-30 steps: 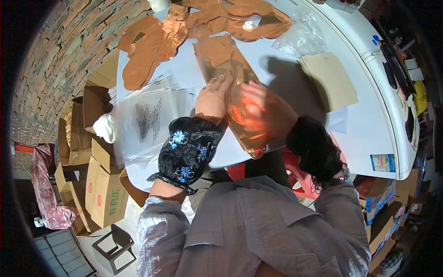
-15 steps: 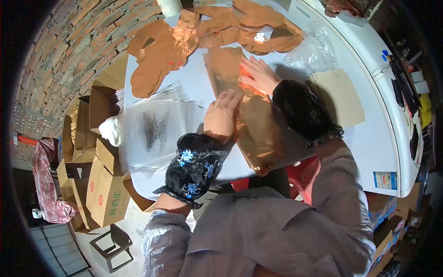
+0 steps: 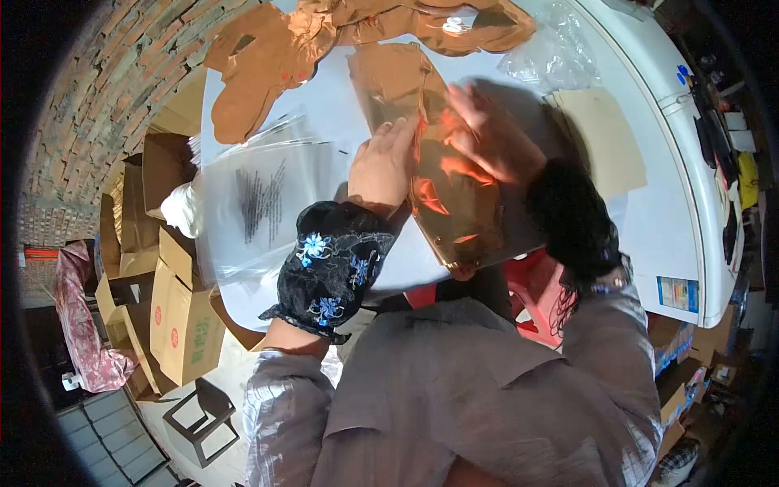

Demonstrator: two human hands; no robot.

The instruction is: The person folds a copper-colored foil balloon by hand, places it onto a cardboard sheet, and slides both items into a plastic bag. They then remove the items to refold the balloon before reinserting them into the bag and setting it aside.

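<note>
A long copper-coloured foil sheet (image 3: 458, 219), creased and shiny, lies folded on the white table with its near end at the table's front edge. My left hand (image 3: 383, 165) rests flat along its left side, fingers stretched toward the fold line. Over the right half of the foil is my right hand (image 3: 497, 134), smeared by motion, its fingertips close above the shiny surface. Black lace sleeve covers with blue flowers sit on my forearms. To the left of my left hand lies a stack of clear plastic bags (image 3: 268, 191) with dark print.
More copper foil pieces (image 3: 251, 89) spread along the table's far side. Beige sheets (image 3: 604, 138) and a clear plastic bag (image 3: 556, 49) lie at the right, beside a white appliance (image 3: 682, 162). Cardboard boxes (image 3: 182, 325) and a dark stool (image 3: 203, 422) stand at the left.
My right hand has gone from lying flat on the foil to a blurred, curled pose farther right and nearer me. My left hand stays on the foil's left side. The view has shifted slightly.
</note>
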